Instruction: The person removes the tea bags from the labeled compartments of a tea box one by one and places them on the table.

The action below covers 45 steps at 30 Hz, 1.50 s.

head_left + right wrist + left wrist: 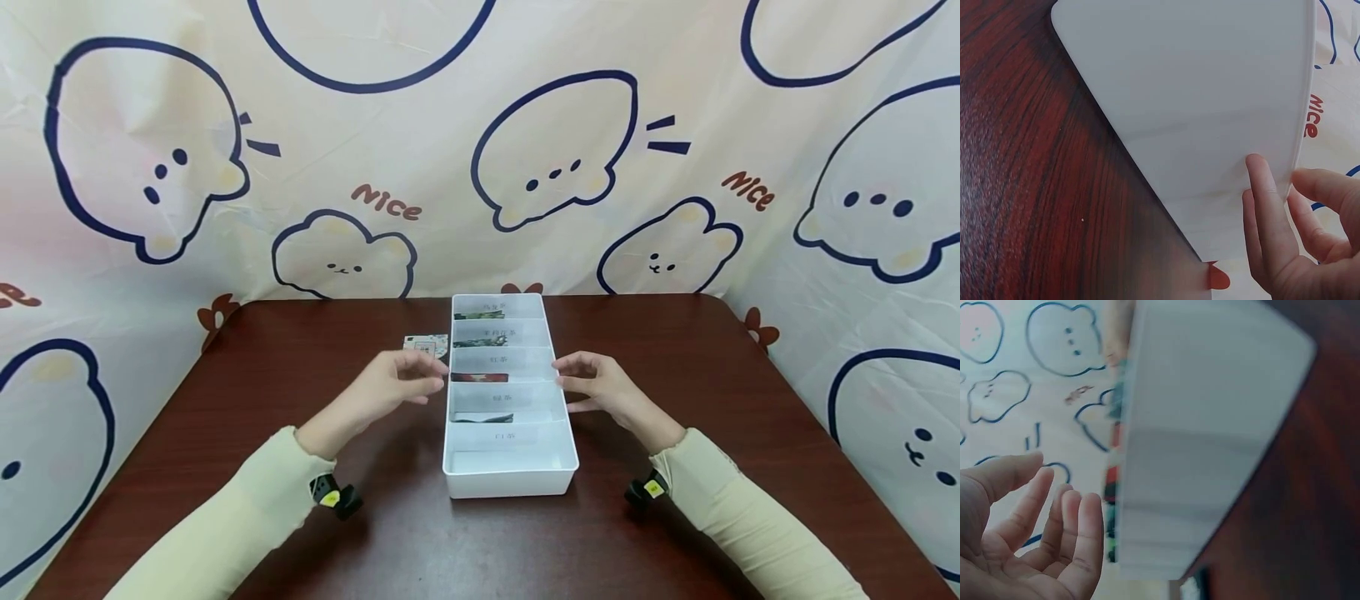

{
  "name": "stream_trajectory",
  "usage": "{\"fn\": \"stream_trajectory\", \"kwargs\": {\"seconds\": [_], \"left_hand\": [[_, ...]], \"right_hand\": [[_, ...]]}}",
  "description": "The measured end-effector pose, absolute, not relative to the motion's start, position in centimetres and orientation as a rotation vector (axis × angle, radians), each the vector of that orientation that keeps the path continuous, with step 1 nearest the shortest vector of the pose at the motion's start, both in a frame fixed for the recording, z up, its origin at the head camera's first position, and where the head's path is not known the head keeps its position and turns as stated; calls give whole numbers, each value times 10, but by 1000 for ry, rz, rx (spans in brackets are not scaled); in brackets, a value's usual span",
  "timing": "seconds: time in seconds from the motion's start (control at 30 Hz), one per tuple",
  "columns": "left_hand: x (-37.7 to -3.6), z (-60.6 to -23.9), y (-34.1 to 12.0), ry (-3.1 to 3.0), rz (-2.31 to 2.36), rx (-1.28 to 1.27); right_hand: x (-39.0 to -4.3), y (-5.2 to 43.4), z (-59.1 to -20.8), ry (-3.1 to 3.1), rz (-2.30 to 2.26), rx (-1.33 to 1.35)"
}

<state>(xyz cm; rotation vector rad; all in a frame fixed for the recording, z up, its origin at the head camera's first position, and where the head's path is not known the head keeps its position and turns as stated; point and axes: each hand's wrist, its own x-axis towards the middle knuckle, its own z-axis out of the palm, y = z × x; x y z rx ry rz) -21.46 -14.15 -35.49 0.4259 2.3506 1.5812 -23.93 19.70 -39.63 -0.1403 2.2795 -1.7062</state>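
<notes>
Loosely spread, with nothing pinched, the left hand (pixel 397 375) is held just left of the frame's centre, beside the wall of a long white tray (pixel 510 483). Beyond its knuckles, a small printed card (pixel 425 343) is seen on the dark wooden table (pixel 405 550). At mid-frame the tray is laid lengthwise, divided by labelled partitions; from back to front, a green sachet (pixel 480 316), a patterned sachet (pixel 480 342), a red sachet (pixel 480 377) and a pale sachet (pixel 483 417) are held in separate compartments. Right of centre, the right hand (pixel 600 387) is placed at the right rim, fingers apart — whether the tray is touched cannot be told.
</notes>
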Motion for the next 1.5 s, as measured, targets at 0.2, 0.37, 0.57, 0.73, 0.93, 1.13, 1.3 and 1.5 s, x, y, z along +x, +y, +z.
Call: {"fn": "stream_trajectory", "kwargs": {"seconds": [0.2, 0.37, 0.57, 0.73, 0.93, 1.13, 1.3, 1.5], "left_hand": [[-205, -374, -137, 2327, 1511, 489], [-201, -382, -133, 2303, 1464, 542], [-198, -386, -130, 2291, 1437, 562], [-198, -385, -128, 2312, 1411, 542], [-197, -385, -125, 2329, 1399, 522], [-198, -386, -125, 2342, 1409, 518], [-199, -386, -125, 2371, 1438, 503], [-199, -377, -123, 2463, 1468, 445]], "right_hand": [[-239, 197, -395, 2289, -1702, -126], [-238, 196, -395, 2288, -1699, -119], [-238, 197, -395, 2281, -1702, -122], [-238, 197, -394, 2285, -1703, -131], [-238, 196, -395, 2283, -1706, -133], [-238, 196, -395, 2281, -1708, -126], [-238, 196, -394, 2279, -1706, -129], [-238, 197, -394, 2276, -1701, -135]]}}
